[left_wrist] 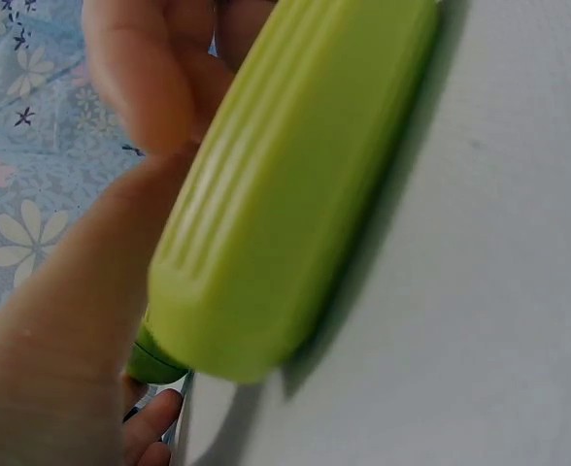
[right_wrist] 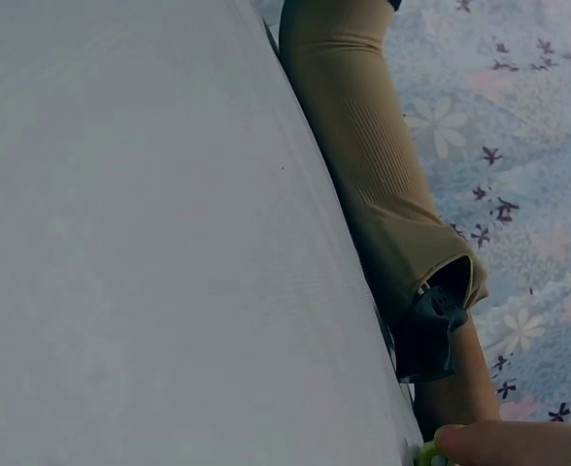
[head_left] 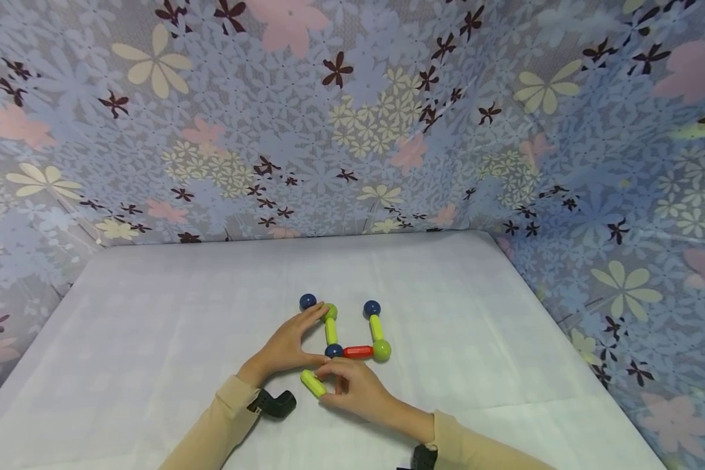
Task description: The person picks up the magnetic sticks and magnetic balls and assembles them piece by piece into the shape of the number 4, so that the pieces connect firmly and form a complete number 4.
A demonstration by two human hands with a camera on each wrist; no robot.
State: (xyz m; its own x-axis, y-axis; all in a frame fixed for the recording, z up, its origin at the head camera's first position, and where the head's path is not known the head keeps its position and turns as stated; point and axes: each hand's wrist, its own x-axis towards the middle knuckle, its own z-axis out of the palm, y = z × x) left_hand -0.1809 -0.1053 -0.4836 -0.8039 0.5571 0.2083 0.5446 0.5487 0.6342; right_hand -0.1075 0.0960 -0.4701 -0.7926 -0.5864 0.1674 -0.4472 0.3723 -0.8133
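My right hand (head_left: 358, 391) pinches a yellow-green building rod (head_left: 313, 384) just above the white table, near my left thumb. The same rod (left_wrist: 285, 184) fills much of the left wrist view. My left hand (head_left: 286, 346) spans one side of a ball-and-rod frame, its fingertips at a green ball (head_left: 330, 312) and its thumb beside a dark blue ball (head_left: 333, 351). A yellow-green rod (head_left: 331, 331) joins those balls. From the blue ball a red rod (head_left: 358, 352) runs to another green ball (head_left: 382, 350), where a second yellow-green rod (head_left: 376, 328) leads to a blue ball (head_left: 372, 309).
Another dark blue ball (head_left: 308, 301) lies just beyond my left fingers; whether something joins it to the green ball is hidden. A white cloth covers the table (head_left: 200, 313). Flower-patterned fabric (head_left: 305, 130) hangs behind and at the sides. Both wrists wear black devices (head_left: 276, 403).
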